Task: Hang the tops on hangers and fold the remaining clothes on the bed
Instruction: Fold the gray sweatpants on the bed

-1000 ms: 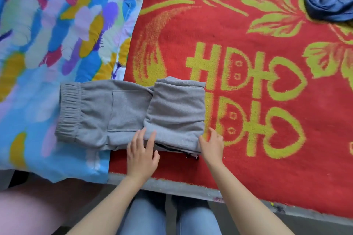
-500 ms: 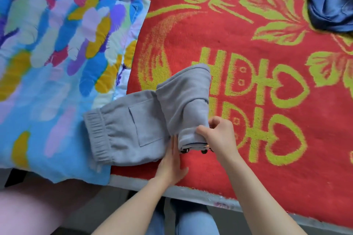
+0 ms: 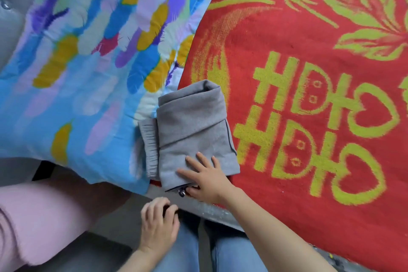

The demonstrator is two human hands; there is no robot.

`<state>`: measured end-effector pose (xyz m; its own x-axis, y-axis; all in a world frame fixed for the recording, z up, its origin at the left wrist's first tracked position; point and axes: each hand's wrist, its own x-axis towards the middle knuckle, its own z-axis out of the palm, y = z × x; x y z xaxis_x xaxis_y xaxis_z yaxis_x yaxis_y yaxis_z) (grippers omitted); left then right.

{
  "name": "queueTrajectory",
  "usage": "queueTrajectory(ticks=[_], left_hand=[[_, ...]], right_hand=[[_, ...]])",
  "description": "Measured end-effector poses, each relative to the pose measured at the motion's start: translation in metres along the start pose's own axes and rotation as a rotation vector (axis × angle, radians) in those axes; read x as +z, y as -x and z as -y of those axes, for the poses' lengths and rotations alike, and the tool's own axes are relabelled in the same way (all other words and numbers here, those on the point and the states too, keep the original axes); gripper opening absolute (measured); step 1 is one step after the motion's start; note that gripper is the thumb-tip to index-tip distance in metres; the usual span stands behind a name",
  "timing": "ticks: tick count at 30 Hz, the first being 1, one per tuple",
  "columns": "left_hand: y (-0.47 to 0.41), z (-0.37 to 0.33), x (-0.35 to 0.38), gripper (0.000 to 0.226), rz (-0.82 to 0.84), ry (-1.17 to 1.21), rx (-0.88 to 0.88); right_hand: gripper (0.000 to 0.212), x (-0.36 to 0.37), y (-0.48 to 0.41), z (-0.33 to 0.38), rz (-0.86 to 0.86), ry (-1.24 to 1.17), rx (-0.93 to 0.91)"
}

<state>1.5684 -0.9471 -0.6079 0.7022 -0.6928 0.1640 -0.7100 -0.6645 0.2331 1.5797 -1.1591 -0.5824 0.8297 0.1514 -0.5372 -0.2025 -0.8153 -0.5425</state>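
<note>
A: Where does your garment sit?

B: Your grey fleece-like trousers [image 3: 194, 130] lie folded into a compact block at the near edge of the bed, straddling the seam where the blue quilt with painted feather shapes [image 3: 88, 68] meets the red blanket with yellow-green flowers and characters [image 3: 309, 73]. Most of the block rests on the red blanket; its left part overlaps the quilt's near right corner.

A: How does the fabric look?

B: Soft, matte, mid-grey. One thick fold wraps diagonally over the far half, its rolled end standing up a little at the far right. The ribbed, gathered waistband [image 3: 149, 148] pokes out along the left side, below the top layers. A thin dark seam line runs down the right side. At the near edge a small dark toggle or cord end [image 3: 182, 193] peeks out; too small to say which.

A: Your hands?

B: Your right hand [image 3: 207, 176] lies flat on the near right part of the block, fingers spread and pressing on the cloth, thumb tucked at the near edge beside the toggle. It is pressing, not pinching. Your left hand [image 3: 159, 225] is off the bed, below its near edge and above your blue jeans [image 3: 189, 247], fingers curled loosely inward; whether it holds anything I cannot tell.

A: Anything else near?

B: A pink padded surface [image 3: 33, 216] sits at lower left, apart from the trousers.
</note>
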Motion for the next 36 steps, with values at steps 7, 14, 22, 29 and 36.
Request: queueTrajectory(ticks=[7,14,22,29,36], left_hand=[[-0.056,0.017,0.023,0.085,0.177,-0.234,0.201],[-0.068,0.045,0.058,0.051,0.193,-0.248,0.194],[-0.090,0.062,0.059,0.041,0.134,-0.144,0.331],[-0.122,0.056,-0.013,0.104,0.393,0.068,0.195],[-0.117,0.017,-0.110,0.084,0.129,0.071,0.014]], right_hand=[[0.092,0.043,0.041,-0.060,-0.433,0.481,-0.009],[0.106,0.065,0.005,-0.056,-0.592,0.611,0.065],[0.054,0.054,-0.016,-0.068,-0.709,0.665,-0.001],[0.048,0.001,0.002,-0.036,-0.871,0.647,-0.104],[0.072,-0.088,0.050,0.017,-0.757,0.610,-0.263]])
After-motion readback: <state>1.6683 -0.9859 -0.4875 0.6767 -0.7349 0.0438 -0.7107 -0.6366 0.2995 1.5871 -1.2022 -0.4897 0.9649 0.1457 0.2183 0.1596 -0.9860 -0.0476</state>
